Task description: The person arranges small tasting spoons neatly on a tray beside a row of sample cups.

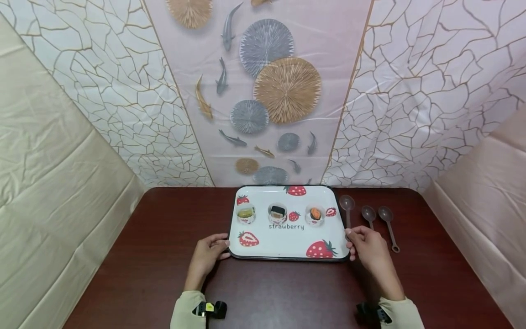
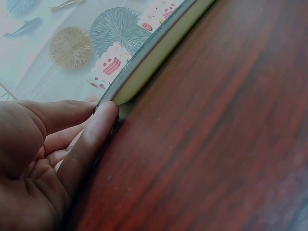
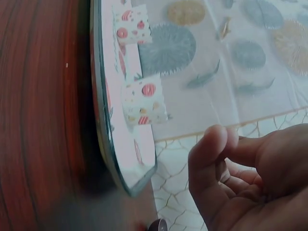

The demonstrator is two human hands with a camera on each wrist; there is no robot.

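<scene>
Tray (image 1: pixel 283 249) by its near corners: left grip (image 1: pixel 208 256) on the rim, right grip (image 1: pixel 371 253) unclear

Tray is at the far side of the tabletop (image 1: pixel 283 292), about mid-width. Can't tell if it's fully down or slightly raised. Left grip: thumb and fingers pinching the rim by the near left corner, plain in the left wrist view. Right grip: head view puts fingertips at the right edge, right wrist view shows a gap, fingers curled, nothing seen between them. Can't tell if it's holding.

On the tray, three small printed cups (image 1: pixel 278 221) in a row, holding, left to right, a greenish piece (image 1: pixel 246 213), a dark-wrapped piece (image 1: pixel 278 211), an orange-topped piece (image 1: pixel 315 213). Three spoons (image 1: pixel 368 214) on the tabletop, right of the tray.

Step, my read: tray handling, either setting it in place or about to shift it. Next move, if shifting: needs a sure right grip, both sides level so cups don't slide, fingers clear of the nearest spoon. If placing: ease the left off gently.
</scene>
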